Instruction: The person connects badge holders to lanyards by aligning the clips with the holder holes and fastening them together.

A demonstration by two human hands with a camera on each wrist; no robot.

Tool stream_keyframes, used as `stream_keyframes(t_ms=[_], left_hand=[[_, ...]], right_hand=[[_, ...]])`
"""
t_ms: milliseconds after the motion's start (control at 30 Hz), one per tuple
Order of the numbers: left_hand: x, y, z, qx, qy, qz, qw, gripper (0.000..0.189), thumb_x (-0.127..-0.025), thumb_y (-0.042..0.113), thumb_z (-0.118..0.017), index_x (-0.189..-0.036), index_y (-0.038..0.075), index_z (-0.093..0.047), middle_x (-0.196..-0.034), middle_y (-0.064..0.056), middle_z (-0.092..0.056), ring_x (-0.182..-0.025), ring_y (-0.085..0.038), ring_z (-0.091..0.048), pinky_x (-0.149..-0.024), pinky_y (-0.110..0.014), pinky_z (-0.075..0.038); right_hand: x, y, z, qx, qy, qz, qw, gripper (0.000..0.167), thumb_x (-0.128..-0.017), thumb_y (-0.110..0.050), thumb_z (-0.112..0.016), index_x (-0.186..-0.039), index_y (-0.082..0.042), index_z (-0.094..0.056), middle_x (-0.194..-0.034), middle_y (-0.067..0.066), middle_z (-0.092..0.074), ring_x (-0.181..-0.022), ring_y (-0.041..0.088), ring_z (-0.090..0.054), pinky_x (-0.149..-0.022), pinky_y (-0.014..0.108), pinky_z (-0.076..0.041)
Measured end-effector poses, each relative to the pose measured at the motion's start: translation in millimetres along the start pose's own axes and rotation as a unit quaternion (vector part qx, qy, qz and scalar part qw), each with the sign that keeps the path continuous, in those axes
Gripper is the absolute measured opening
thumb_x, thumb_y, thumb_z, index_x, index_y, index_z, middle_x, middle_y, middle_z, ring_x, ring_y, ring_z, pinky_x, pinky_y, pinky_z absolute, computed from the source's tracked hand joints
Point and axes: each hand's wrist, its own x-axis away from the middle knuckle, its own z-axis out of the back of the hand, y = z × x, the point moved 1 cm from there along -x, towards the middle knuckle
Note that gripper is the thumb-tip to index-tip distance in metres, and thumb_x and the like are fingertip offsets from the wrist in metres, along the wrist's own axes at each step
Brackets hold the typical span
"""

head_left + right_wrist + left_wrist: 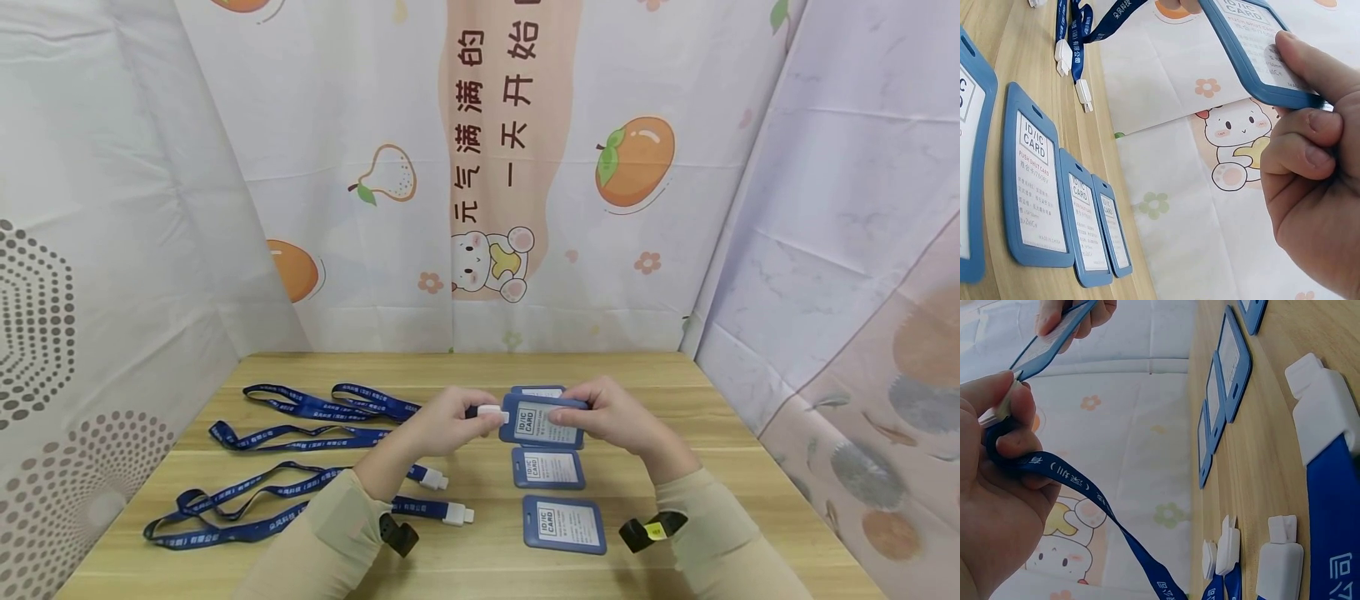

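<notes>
- Fruit-printed white cloth (337,100) hangs beyond both hands, with a cartoon bear (487,262) and brown Chinese lettering (468,125); below them lies a pale wood-grain tabletop (480,575).
- Between the hands, raised off that surface, is a blue ID/IC card holder (542,419), its slotted end turned toward the left hand (450,423).
- Thumb and fingers of the right hand (618,417) grip the holder's opposite end, with the thumb across the printed face.
- Left fingers and thumb pinch a white plastic clip (491,409), its tip right at the slotted end; whether it passes through the slot cannot be told.
- From that clip a navy lanyard strap (1072,478) curls around the left fingers and trails down toward the table.
- Beneath the right hand and toward its wrist, four more card holders (564,523) lie in a row, face up.
- Left of and under the left hand, navy lanyards with white lettering (258,437) lie in loose loops, their white end clips (456,514) pointing toward the holders.
- Behind each hand come a black wrist camera (397,535) and a beige sleeve (727,533).
</notes>
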Motion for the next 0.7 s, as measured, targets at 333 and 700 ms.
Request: stream_keyframes(t_ms=[333,700], left_hand=[[-1.6,-1.7,3.5,0.005,-0.007,0.005,1.0,0.017,-0.104,0.035,-0.06,-0.103,0.022,-0.072,-0.078,0.003,-0.059,-0.054,-0.01,-0.045,-0.051,-0.026,-0.04],[-4.4,-2.5,10.6,-0.01,0.028,0.023,0.9993,0.023,-0.101,0.035,-0.066,-0.117,0.02,-0.072,-0.096,0.004,-0.067,-0.077,-0.016,-0.059,-0.066,-0.031,-0.049]], right_hand=[[1.2,0.8,-1.4,-0.001,0.011,-0.011,0.9999,0.01,-0.098,-0.021,-0.071,-0.095,-0.014,-0.078,-0.062,0.004,-0.052,-0.05,0.009,-0.04,-0.047,0.024,-0.034],[-1.5,1.0,-1.8,-0.02,0.043,-0.048,0.9977,0.014,-0.098,-0.023,-0.072,-0.098,-0.01,-0.077,-0.067,0.006,-0.057,-0.05,0.01,-0.039,-0.047,0.023,-0.033]])
